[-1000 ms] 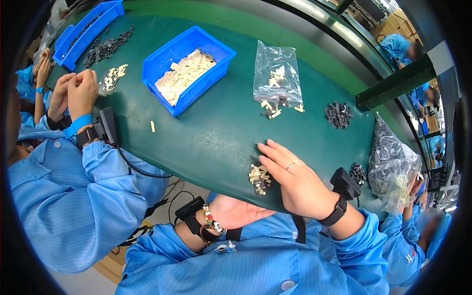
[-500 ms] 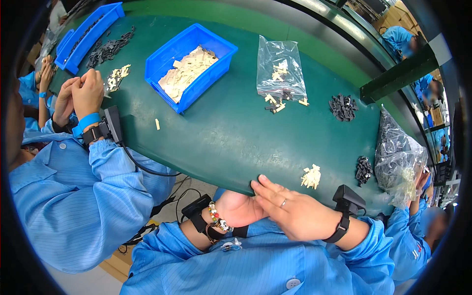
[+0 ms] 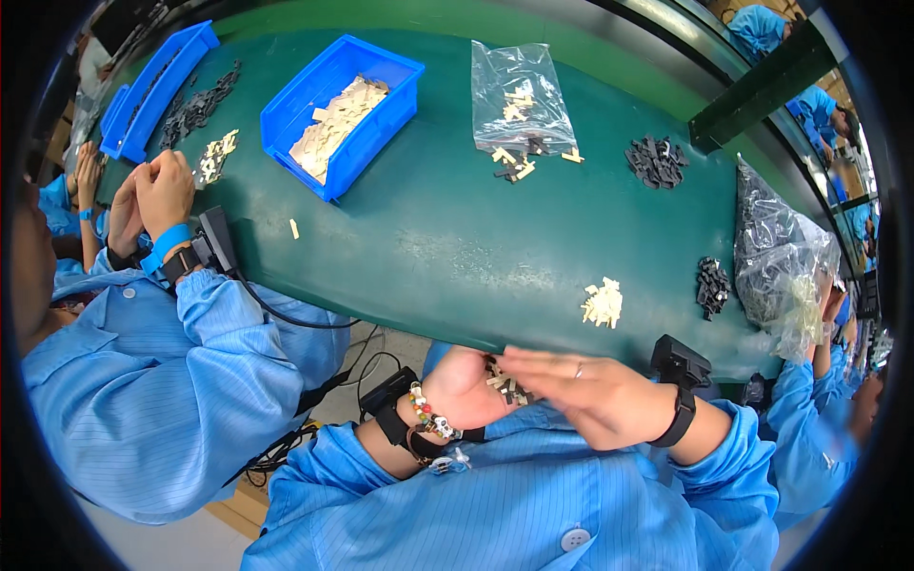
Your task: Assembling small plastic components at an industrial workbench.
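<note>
Head view showed what looked like a gathering step: left hand [image 3: 459,390] spread palm-up by the edge of the counter [image 3: 400,271], cream and black pieces [image 3: 508,385] on it, right hand [image 3: 609,395] flat alongside, contact unclear; next move likely called for a level palm.
</note>
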`<state>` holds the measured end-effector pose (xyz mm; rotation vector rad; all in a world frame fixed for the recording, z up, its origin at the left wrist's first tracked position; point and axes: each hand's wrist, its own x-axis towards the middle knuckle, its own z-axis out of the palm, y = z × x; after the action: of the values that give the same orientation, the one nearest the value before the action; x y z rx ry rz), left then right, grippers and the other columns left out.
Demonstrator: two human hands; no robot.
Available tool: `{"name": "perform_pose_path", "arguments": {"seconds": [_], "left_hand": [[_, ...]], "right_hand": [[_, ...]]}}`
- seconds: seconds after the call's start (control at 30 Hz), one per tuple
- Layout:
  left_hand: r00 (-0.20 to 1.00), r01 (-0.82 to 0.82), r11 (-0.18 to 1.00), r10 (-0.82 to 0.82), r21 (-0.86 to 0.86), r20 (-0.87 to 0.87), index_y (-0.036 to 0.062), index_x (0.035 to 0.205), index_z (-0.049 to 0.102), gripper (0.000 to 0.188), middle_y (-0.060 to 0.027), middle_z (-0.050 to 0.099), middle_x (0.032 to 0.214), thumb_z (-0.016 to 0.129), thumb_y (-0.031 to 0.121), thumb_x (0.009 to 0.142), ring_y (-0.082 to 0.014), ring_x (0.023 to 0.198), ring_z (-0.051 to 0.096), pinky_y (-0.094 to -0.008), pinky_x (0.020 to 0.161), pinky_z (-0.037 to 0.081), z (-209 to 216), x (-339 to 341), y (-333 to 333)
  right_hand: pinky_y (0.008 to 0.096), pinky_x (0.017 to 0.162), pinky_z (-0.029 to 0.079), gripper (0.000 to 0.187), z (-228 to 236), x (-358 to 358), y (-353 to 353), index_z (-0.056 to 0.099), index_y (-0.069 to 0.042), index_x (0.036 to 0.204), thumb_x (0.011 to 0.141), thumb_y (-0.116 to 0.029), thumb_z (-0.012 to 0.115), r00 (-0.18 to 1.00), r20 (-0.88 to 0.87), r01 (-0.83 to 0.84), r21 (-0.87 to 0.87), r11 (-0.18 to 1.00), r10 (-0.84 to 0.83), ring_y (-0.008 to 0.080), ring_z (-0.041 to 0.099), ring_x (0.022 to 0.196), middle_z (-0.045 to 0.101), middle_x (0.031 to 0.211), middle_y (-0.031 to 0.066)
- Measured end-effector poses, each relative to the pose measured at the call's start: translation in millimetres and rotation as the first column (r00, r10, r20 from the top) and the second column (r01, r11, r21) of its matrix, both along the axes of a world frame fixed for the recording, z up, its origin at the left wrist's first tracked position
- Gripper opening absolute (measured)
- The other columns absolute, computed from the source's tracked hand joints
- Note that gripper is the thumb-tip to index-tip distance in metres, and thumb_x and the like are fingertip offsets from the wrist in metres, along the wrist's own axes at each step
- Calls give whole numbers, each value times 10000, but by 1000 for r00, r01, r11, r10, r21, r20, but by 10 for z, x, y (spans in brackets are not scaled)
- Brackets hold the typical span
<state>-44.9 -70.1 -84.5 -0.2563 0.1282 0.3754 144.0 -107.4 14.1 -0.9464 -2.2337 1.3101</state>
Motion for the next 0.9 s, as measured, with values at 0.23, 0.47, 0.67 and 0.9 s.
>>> {"name": "perform_pose_path", "arguments": {"seconds": [0.23, 0.47, 0.67, 0.9], "left_hand": [[969, 85, 994, -97, -62, -228, -9, 1237, 571, 380, -187, 630, 1188, 490, 256, 977, -355, 1117, 610, -472, 972, 497, 104, 1, -47], [963, 78, 997, -80, -17, -258, -52, 1203, 580, 372, -228, 612, 1208, 471, 224, 979, -352, 1176, 571, -486, 1011, 463, 57, -77, -135], [978, 189, 979, -195, -72, -80, -66, 1155, 580, 364, -253, 577, 1284, 473, 245, 998, -350, 1163, 584, -486, 1017, 459, 370, -19, -222], [925, -224, 787, 357, 574, -129, -67, 1196, 583, 474, -209, 584, 1289, 367, 322, 1031, -328, 1227, 527, -431, 1076, 392, 1219, 1164, 15]], "right_hand": [[456, 1081, 402, 490, 12, 161, -106, 576, 20, 1266, 834, 175, 405, 892, -268, 379, 1, 925, -365, 391, 506, 1288, 579, 1320, 213], [438, 1056, 432, 473, -146, 183, -359, 606, 44, 1200, 795, 186, 406, 838, -239, 531, 152, 834, -490, 378, 559, 1233, 626, 1249, 199], [413, 1069, 414, 305, -65, 127, -622, 597, 35, 1221, 945, 41, 466, 624, -464, 681, -72, 729, -628, 318, 575, 1217, 630, 1250, 180], [416, 1131, 312, 563, 424, 21, -268, 479, 49, 1322, 1048, -418, 325, -326, -707, 433, -702, 565, -628, 275, 440, 1302, 460, 1422, 199]]}}
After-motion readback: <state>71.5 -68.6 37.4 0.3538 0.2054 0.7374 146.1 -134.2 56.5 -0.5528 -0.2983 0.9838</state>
